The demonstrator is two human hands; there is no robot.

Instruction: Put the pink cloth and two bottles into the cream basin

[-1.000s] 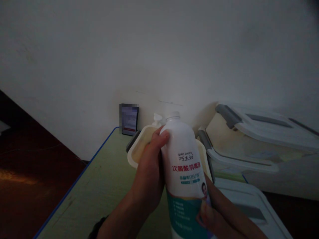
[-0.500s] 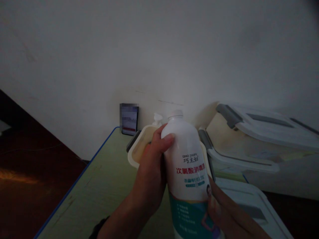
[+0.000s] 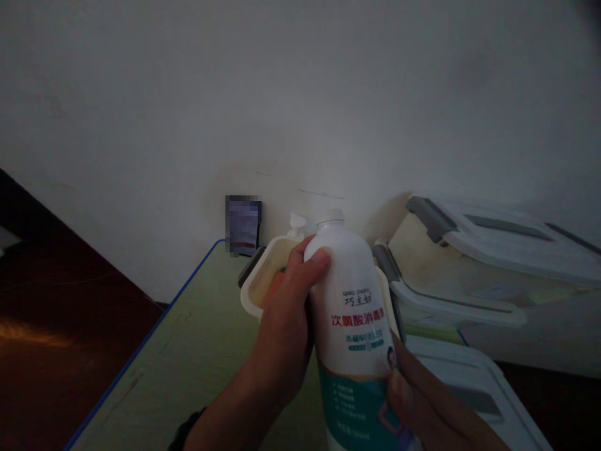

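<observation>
Both my hands hold a large white disinfectant bottle (image 3: 350, 300) with a white cap and a teal lower label. It stands nearly upright in front of me, its base below the picture edge. My left hand (image 3: 291, 307) wraps the bottle's left side near the shoulder, thumb on the front. Lower down on the right, my right hand (image 3: 422, 401) grips its side, thumb against the label. Behind the bottle is an open cream storage bin (image 3: 253, 300), partly hidden, with something orange inside. A white pump or spray top (image 3: 297, 223) shows just past the bin.
A phone (image 3: 244, 228) leans against the wall at the table's far left. The green table (image 3: 188, 351) has a blue edge. On the right are a lidded storage box (image 3: 469, 250) and a white lid (image 3: 460, 363) with grey parts.
The bottle has shifted and turned very slightly in my hands, and both grips stay the same. More of the orange thing in the bin shows. The phone screen looks different.
</observation>
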